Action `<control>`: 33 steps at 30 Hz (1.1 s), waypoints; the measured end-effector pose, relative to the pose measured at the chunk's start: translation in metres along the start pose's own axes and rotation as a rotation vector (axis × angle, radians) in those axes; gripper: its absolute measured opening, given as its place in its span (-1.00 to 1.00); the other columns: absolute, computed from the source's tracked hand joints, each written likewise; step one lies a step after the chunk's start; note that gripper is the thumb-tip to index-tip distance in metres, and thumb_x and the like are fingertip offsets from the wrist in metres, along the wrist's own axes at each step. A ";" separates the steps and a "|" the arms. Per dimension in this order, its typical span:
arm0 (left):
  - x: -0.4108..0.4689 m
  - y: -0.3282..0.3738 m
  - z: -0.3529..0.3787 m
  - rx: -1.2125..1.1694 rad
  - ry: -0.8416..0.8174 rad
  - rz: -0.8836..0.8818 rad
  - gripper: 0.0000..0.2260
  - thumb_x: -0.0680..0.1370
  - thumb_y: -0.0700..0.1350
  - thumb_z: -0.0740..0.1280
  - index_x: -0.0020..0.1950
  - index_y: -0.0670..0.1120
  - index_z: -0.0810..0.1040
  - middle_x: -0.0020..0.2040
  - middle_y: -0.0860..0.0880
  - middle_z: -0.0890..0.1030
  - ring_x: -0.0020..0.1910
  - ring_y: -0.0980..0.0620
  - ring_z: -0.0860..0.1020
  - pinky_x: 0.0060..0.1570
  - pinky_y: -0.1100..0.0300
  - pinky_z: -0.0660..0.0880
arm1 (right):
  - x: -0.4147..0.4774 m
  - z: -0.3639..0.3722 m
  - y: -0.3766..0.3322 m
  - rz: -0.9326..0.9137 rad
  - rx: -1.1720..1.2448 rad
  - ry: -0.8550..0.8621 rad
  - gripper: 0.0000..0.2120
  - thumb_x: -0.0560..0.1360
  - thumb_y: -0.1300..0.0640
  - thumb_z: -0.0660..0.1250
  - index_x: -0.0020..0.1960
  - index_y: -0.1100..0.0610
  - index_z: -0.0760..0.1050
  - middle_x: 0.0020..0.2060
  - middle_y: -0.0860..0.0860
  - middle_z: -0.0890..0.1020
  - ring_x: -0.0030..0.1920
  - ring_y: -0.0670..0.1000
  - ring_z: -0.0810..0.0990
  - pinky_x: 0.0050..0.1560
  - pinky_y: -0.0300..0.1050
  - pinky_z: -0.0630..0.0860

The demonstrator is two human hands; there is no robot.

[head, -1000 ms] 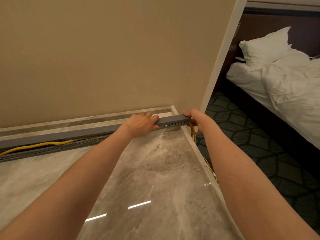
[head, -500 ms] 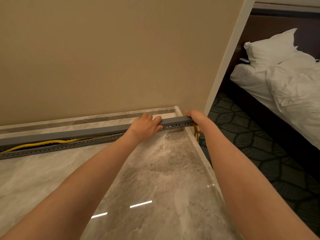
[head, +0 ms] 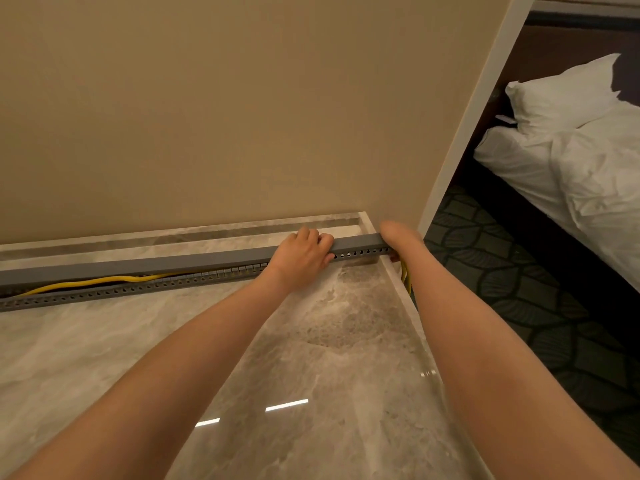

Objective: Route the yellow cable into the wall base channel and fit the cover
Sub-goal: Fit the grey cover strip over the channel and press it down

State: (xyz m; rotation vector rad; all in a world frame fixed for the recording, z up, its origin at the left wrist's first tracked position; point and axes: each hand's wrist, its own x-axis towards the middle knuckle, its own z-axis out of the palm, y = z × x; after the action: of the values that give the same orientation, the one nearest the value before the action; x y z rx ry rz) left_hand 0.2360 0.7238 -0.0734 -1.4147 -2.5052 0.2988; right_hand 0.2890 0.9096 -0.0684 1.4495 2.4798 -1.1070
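A long grey perforated channel point(head: 114, 293) lies on the marble floor along the wall base. The yellow cable point(head: 104, 280) runs inside it at the left and reappears past the right end point(head: 404, 276), going down over the floor edge. A grey cover point(head: 156, 265) sits over the channel, seated at the right and lifted off it at the left, where the cable shows. My left hand point(head: 302, 255) presses down on the cover near its right end, fingers curled over the top. My right hand point(head: 398, 237) grips the cover's right end.
A beige wall point(head: 242, 116) rises right behind the channel and ends in a white corner trim point(head: 467, 133). Glossy marble floor point(head: 311, 358) stops at a raised edge on the right. Beyond it lies dark patterned carpet point(head: 519, 289) and a bed with white linen point(head: 571, 150).
Both hands stay on the cover's right end. The camera has shifted slightly left and down, so the hands sit a little further right in the frame.
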 end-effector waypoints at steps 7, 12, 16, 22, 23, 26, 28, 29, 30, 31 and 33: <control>0.001 -0.002 0.006 -0.123 0.014 0.021 -0.64 0.67 0.01 -0.06 0.31 -0.18 0.30 0.19 -0.15 0.47 0.09 -0.13 0.49 -0.04 0.10 0.41 | -0.015 -0.004 -0.009 -0.030 -0.074 0.082 -0.72 0.49 0.07 -0.01 -0.20 0.11 0.45 -0.10 0.11 0.61 -0.15 0.09 0.56 0.00 -0.05 0.50; 0.001 -0.002 0.007 -0.116 0.025 0.036 -0.64 0.67 0.02 -0.05 0.31 -0.18 0.29 0.16 -0.15 0.47 0.03 -0.14 0.52 -0.12 0.10 0.39 | -0.012 -0.003 -0.006 -0.021 -0.233 0.158 -0.70 0.51 0.14 0.03 -0.26 0.17 0.46 0.09 0.14 0.63 0.10 0.13 0.57 -0.09 -0.10 0.33; 0.009 0.004 -0.002 -0.098 -0.044 0.023 -0.63 0.62 0.02 0.09 0.33 -0.18 0.24 0.16 -0.16 0.46 0.03 -0.18 0.54 -0.20 0.08 0.34 | -0.007 -0.002 -0.005 -0.014 -0.248 0.203 -0.68 0.53 0.15 0.05 0.00 0.20 0.57 0.10 0.14 0.61 0.13 0.13 0.56 -0.05 -0.10 0.35; 0.054 0.054 -0.022 -0.211 -0.110 -0.012 -0.67 0.56 -0.22 0.21 0.31 -0.22 0.30 0.20 -0.19 0.53 0.14 -0.20 0.55 -0.03 0.01 0.47 | -0.007 0.000 -0.003 -0.027 -0.209 0.214 -0.63 0.53 0.12 0.06 0.15 0.20 0.56 0.16 0.15 0.60 0.19 0.16 0.54 0.04 -0.07 0.42; 0.059 0.056 -0.023 -0.235 -0.111 -0.021 -0.70 0.56 -0.20 0.21 0.28 -0.22 0.35 0.19 -0.19 0.55 0.15 -0.21 0.54 0.01 0.01 0.47 | -0.006 -0.001 -0.002 -0.032 -0.200 0.210 -0.63 0.53 0.13 0.06 0.14 0.20 0.56 0.16 0.16 0.60 0.18 0.17 0.54 0.01 -0.07 0.42; 0.067 0.052 -0.023 -0.259 -0.107 -0.031 -0.73 0.54 -0.13 0.24 0.19 -0.20 0.48 0.17 -0.20 0.56 0.16 -0.22 0.54 0.05 0.01 0.48 | -0.002 -0.001 -0.001 -0.051 -0.236 0.173 -0.63 0.52 0.13 0.05 0.09 0.22 0.58 0.13 0.17 0.62 0.14 0.17 0.56 -0.09 -0.09 0.37; 0.066 0.051 -0.023 -0.276 -0.095 -0.038 -0.74 0.52 -0.11 0.25 0.15 -0.19 0.52 0.14 -0.19 0.58 0.12 -0.21 0.55 0.02 0.02 0.49 | -0.007 -0.003 -0.006 -0.081 -0.264 0.184 -0.63 0.54 0.12 0.05 0.13 0.20 0.57 0.16 0.16 0.60 0.17 0.16 0.55 -0.01 -0.07 0.40; 0.066 0.052 -0.023 -0.291 -0.092 -0.041 -0.75 0.52 -0.11 0.25 0.13 -0.18 0.53 0.12 -0.19 0.60 0.10 -0.21 0.56 0.00 0.03 0.49 | -0.009 -0.004 -0.008 -0.119 -0.303 0.213 -0.63 0.55 0.12 0.05 0.16 0.18 0.55 0.18 0.15 0.59 0.19 0.16 0.54 0.00 -0.07 0.39; 0.065 0.053 -0.023 -0.304 -0.087 -0.046 -0.76 0.52 -0.11 0.24 0.12 -0.19 0.54 0.10 -0.18 0.61 0.09 -0.21 0.57 -0.02 0.04 0.49 | -0.011 -0.003 -0.010 -0.162 -0.317 0.250 -0.64 0.57 0.12 0.03 0.18 0.16 0.54 0.18 0.14 0.58 0.19 0.16 0.54 -0.02 -0.07 0.38; 0.064 0.054 -0.022 -0.310 -0.081 -0.053 -0.77 0.52 -0.12 0.24 0.11 -0.19 0.54 0.09 -0.19 0.61 0.08 -0.21 0.57 -0.04 0.04 0.49 | -0.014 -0.003 -0.012 -0.200 -0.319 0.278 -0.63 0.58 0.12 0.02 0.18 0.16 0.54 0.18 0.14 0.58 0.19 0.17 0.54 -0.02 -0.07 0.37; 0.063 0.055 -0.021 -0.296 -0.072 -0.055 -0.77 0.53 -0.14 0.23 0.12 -0.21 0.53 0.10 -0.19 0.61 0.08 -0.21 0.57 -0.04 0.03 0.49 | -0.015 -0.002 -0.009 -0.230 -0.318 0.259 -0.59 0.60 0.09 -0.02 0.17 0.21 0.55 0.18 0.18 0.58 0.18 0.19 0.54 0.01 -0.08 0.39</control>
State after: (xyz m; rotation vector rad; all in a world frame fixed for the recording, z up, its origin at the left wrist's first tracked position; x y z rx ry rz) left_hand 0.2555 0.8067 -0.0624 -1.4575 -2.7304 -0.0361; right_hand 0.2913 0.8969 -0.0558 1.3123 2.8913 -0.5354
